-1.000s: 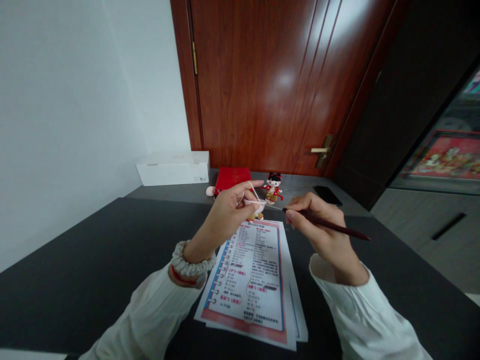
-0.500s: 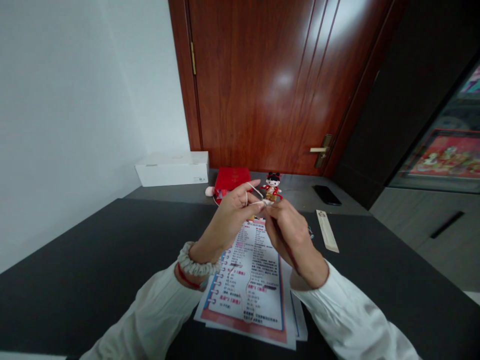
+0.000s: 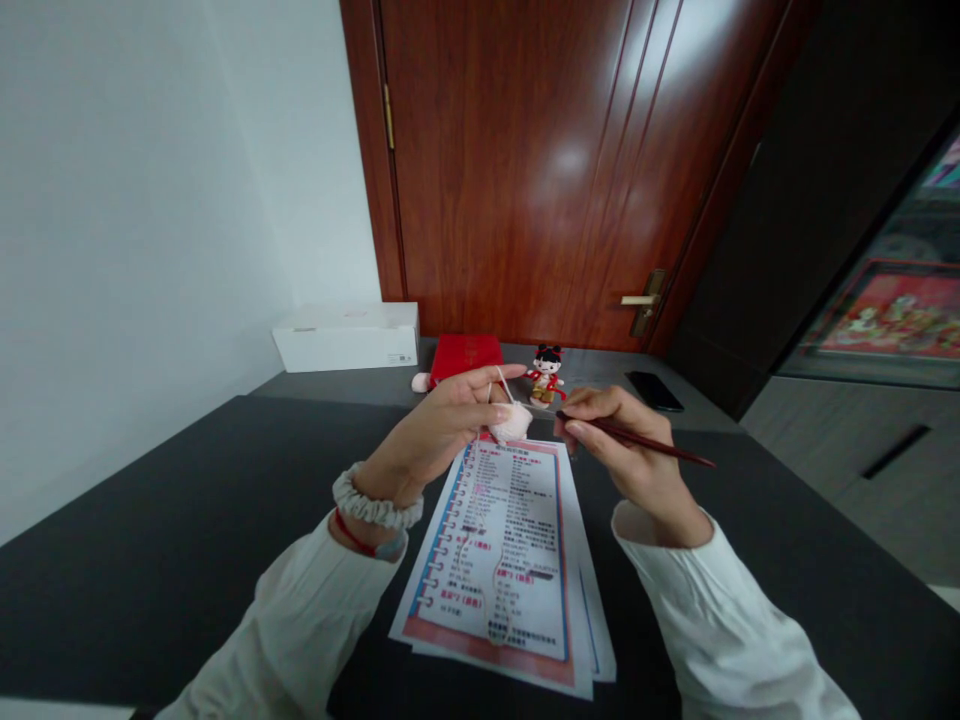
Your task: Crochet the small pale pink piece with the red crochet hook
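Note:
My left hand (image 3: 459, 408) pinches a small pale pink crocheted piece (image 3: 512, 424), rounded like a cup. A strand of light yarn (image 3: 503, 378) runs up to its stretched index finger. To the right, my right hand (image 3: 628, 440) grips a crochet hook (image 3: 652, 441) with a dark reddish-brown handle, pen-fashion. The hook's thin metal shaft points left at the crocheted piece; whether its tip sits in a stitch I cannot tell. Beneath both hands lie printed pattern sheets (image 3: 517, 540), with a loose strand of yarn across them.
A crocheted doll (image 3: 546, 374) in red and gold stands just behind the hands. Left of it are a red box or pouch (image 3: 466, 352), a pale pink ball (image 3: 421, 383) and a long white box (image 3: 349, 338). A black phone (image 3: 654, 391) lies at the back right.
My right hand has moved right, away from the left, turning so the hook's handle shows. The crocheted piece is now in plain view. My right forearm now covers the pale flat packet.

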Action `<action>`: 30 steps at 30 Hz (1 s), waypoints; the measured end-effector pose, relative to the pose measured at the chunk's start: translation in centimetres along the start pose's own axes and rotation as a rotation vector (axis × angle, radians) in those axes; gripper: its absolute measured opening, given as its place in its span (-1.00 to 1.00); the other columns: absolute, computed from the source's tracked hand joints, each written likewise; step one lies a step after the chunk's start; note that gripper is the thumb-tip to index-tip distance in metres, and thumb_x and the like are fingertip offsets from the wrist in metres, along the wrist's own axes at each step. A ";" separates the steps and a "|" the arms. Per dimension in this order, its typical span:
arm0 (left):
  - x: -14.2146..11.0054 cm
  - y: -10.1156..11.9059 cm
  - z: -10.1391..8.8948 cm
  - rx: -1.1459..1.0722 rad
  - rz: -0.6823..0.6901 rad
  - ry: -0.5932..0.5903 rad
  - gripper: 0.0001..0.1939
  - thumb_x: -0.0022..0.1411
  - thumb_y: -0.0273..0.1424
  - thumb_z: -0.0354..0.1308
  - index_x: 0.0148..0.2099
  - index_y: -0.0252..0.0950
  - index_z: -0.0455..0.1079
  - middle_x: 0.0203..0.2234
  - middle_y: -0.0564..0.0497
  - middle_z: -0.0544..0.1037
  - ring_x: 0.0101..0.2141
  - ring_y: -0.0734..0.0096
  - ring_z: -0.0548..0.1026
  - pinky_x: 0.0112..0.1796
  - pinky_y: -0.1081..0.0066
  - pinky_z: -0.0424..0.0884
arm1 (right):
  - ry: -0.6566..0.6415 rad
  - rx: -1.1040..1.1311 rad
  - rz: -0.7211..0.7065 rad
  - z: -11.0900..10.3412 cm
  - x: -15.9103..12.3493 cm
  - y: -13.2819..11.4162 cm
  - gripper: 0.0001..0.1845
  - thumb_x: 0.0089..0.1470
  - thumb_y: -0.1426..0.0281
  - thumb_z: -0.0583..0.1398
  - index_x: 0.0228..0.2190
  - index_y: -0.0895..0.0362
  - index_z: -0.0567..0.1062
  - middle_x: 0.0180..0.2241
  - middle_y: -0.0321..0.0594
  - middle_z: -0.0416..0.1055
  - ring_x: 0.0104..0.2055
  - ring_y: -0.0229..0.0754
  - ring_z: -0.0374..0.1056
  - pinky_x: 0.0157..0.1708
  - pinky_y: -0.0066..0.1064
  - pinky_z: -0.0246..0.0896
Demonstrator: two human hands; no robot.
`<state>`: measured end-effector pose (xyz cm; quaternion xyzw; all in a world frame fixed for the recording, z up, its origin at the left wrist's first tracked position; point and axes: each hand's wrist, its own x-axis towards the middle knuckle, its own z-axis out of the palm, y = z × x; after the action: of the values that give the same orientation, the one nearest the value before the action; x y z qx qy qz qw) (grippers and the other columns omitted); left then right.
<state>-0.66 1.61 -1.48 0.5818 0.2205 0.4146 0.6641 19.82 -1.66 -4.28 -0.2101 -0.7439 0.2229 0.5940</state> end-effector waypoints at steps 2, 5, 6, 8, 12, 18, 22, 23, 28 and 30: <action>-0.1 -0.1 -0.3 0.022 -0.014 -0.034 -0.46 0.03 -0.50 0.26 0.11 -0.36 0.34 -0.40 0.03 0.48 -0.42 0.49 0.43 -0.35 0.46 0.26 | -0.014 0.025 0.029 -0.4 0.0 0.0 -0.96 0.10 0.41 0.25 -0.35 0.08 0.47 -0.41 -0.26 0.45 -0.37 -0.22 0.38 -0.36 -0.31 0.29; -0.3 -0.1 -0.5 0.026 -0.025 -0.099 -0.50 0.03 -0.51 0.26 0.07 -0.36 0.38 -0.46 0.06 0.46 -0.46 0.53 0.40 -0.40 0.49 0.24 | -0.022 0.026 0.081 -0.8 -0.1 -0.2 -0.93 0.06 0.40 0.29 -0.38 0.10 0.48 -0.46 -0.26 0.44 -0.41 -0.22 0.36 -0.42 -0.33 0.27; -0.4 -0.1 -0.6 0.021 -0.028 -0.121 -0.51 0.03 -0.52 0.26 0.06 -0.36 0.39 -0.47 0.07 0.45 -0.47 0.54 0.39 -0.41 0.50 0.23 | -0.025 0.025 0.093 -0.8 -0.1 -0.3 -0.92 0.05 0.39 0.29 -0.39 0.11 0.48 -0.47 -0.26 0.44 -0.43 -0.23 0.35 -0.45 -0.35 0.26; -0.5 -0.1 -0.7 0.005 -0.047 -0.159 -0.53 0.02 -0.52 0.26 0.04 -0.37 0.41 -0.48 0.06 0.45 -0.49 0.54 0.38 -0.44 0.50 0.22 | -0.041 0.032 0.107 -1.0 -0.1 -0.5 -0.91 0.04 0.39 0.30 -0.41 0.12 0.48 -0.48 -0.27 0.43 -0.46 -0.26 0.33 -0.49 -0.38 0.24; -0.5 -0.2 -1.1 -0.026 -0.102 -0.243 -0.53 0.03 -0.52 0.26 0.05 -0.38 0.42 -0.43 0.01 0.48 -0.46 0.50 0.42 -0.42 0.50 0.26 | -0.073 0.073 0.127 -1.2 -0.1 -0.7 -0.90 0.03 0.39 0.31 -0.43 0.13 0.48 -0.49 -0.27 0.44 -0.48 -0.28 0.31 -0.54 -0.43 0.21; -0.4 -0.3 -1.4 0.021 -0.114 -0.281 -0.52 0.05 -0.51 0.26 0.07 -0.39 0.40 -0.38 -0.04 0.49 -0.42 0.47 0.44 -0.41 0.50 0.28 | -0.080 0.158 0.175 -1.0 -0.2 -0.4 -0.90 0.02 0.41 0.31 -0.43 0.14 0.48 -0.49 -0.28 0.44 -0.51 -0.32 0.28 -0.57 -0.46 0.16; -0.6 -0.1 -1.0 0.025 -0.082 -0.262 -0.53 0.07 -0.53 0.24 0.07 -0.38 0.39 -0.40 -0.03 0.50 -0.43 0.47 0.44 -0.40 0.50 0.29 | -0.047 0.189 0.184 -0.6 -0.2 -0.2 -0.86 0.02 0.36 0.32 -0.43 0.14 0.47 -0.49 -0.29 0.42 -0.52 -0.32 0.27 -0.59 -0.46 0.17; -0.6 -0.1 -1.0 0.022 -0.080 -0.254 -0.53 0.07 -0.53 0.24 0.08 -0.37 0.39 -0.40 -0.03 0.50 -0.43 0.48 0.44 -0.41 0.50 0.29 | -0.047 0.186 0.180 -0.6 -0.2 -0.2 -0.86 0.02 0.36 0.32 -0.43 0.14 0.47 -0.48 -0.28 0.42 -0.51 -0.32 0.28 -0.58 -0.45 0.18; -0.5 -0.1 -1.0 0.022 -0.113 -0.223 -0.50 0.05 -0.52 0.26 0.09 -0.35 0.39 -0.39 -0.03 0.49 -0.42 0.45 0.44 -0.40 0.49 0.30 | -0.068 0.134 0.147 -0.9 -0.1 -0.5 -0.92 0.03 0.42 0.31 -0.41 0.13 0.49 -0.46 -0.27 0.44 -0.49 -0.31 0.29 -0.57 -0.46 0.18; -0.4 -0.2 -1.2 0.025 -0.132 -0.234 -0.48 0.04 -0.50 0.27 0.09 -0.36 0.38 -0.36 -0.06 0.50 -0.40 0.42 0.45 -0.38 0.47 0.31 | -0.087 0.114 0.133 -1.2 -0.1 -0.6 -0.93 0.03 0.45 0.30 -0.42 0.12 0.49 -0.46 -0.28 0.45 -0.48 -0.31 0.31 -0.56 -0.46 0.18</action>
<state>-1.77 1.95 -2.04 0.6187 0.1847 0.2965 0.7037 20.94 -2.10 -3.77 -0.2149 -0.7395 0.3126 0.5562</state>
